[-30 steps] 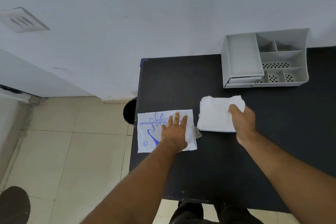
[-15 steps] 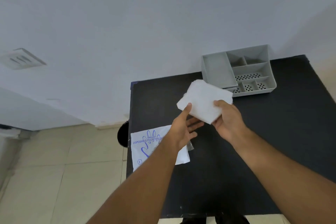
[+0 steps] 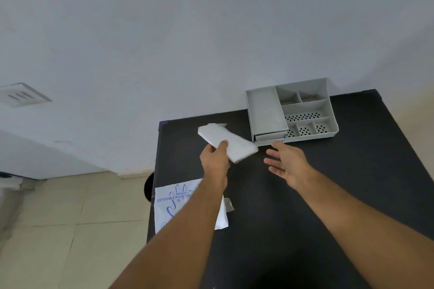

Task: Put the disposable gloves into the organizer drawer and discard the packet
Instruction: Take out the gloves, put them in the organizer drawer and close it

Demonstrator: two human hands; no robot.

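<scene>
A white folded stack of disposable gloves [image 3: 231, 143] is held above the black table [image 3: 352, 183], with my left hand [image 3: 215, 159] gripping its near end. My right hand [image 3: 286, 163] hovers open, fingers spread, just right of the stack and a little in front of the grey organizer [image 3: 265, 110]. The organizer stands at the table's far edge; its drawer [image 3: 270, 135] at the lower left front looks shut. The flat white packet [image 3: 171, 204] with blue print lies on the table's near left corner, partly hidden by my left forearm.
A dark round bin [image 3: 148, 186] shows below the table's left edge on the tiled floor [image 3: 58, 218]. A white wall [image 3: 211, 30] rises right behind the table. A small clear scrap [image 3: 229, 204] lies beside the packet.
The glove stack was lifted off the table by my right hand and passed to my left hand. My right hand let go and now hangs open near the organizer's drawer.
</scene>
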